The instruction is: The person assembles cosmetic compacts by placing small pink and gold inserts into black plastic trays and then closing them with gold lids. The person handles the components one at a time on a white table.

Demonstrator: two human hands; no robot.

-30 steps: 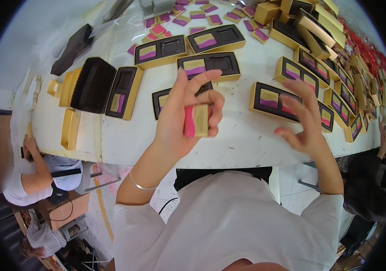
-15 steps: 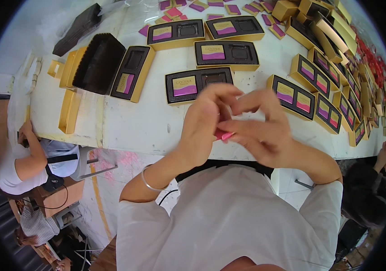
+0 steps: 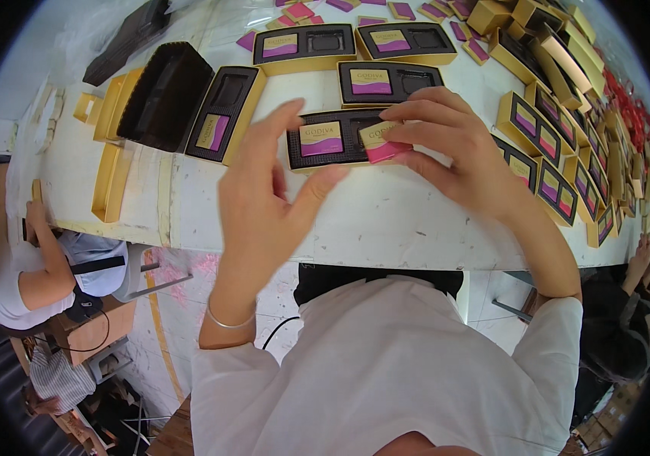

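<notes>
Pink packet [image 3: 382, 144] has moved away from the near edge of the table [image 3: 386, 220], where both hands met around it half a second earlier, to the right compartment of the near box [image 3: 349, 148]. It is tilted, gold part farther from the body, with its pink end overlapping the front edge of the near box. Contact between packet and compartment floor cannot be determined.

Right hand [image 3: 458, 148]: grasps the pink packet between thumb and fingers, from the right side. Left hand [image 3: 268, 194]: released, thumb and fingers spread around the left end of the near box; whether they touch it cannot be determined. It has separated from the right hand. A bangle [image 3: 232, 323] encircles the left wrist.

A purple packet [image 3: 320, 139] lies flat in the left compartment of the near box. Directly behind stands the middle box [image 3: 394, 85]; beyond it, two far boxes [image 3: 306, 65] stand side by side. Each carries one purple packet on its left.

To the left: a side box [image 3: 245, 114], set lengthwise, then black trays [image 3: 165, 95] and gold sleeves [image 3: 116, 114]. To the right: filled boxes [image 3: 535, 133], each holding two packets, with red ribbon [image 3: 621, 91] behind.
</notes>
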